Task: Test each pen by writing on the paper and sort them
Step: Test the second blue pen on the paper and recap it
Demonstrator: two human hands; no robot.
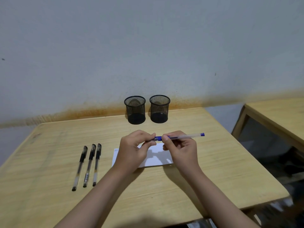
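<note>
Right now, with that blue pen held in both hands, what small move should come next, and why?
Probably pull the cap off: the left hand pinches the capped end of the blue pen, the right hand grips its barrel, above the paper.

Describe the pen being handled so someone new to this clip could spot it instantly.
Start at the white paper in the middle of the wooden table. Just above it, the left hand and right hand hold one pen level between them. It is the only blue one; the three pens lying left are black.

One head-worn wide-angle view looks forward and down from the worktop's [213,170] near edge toward its far edge and the wall [148,46] behind.
</note>
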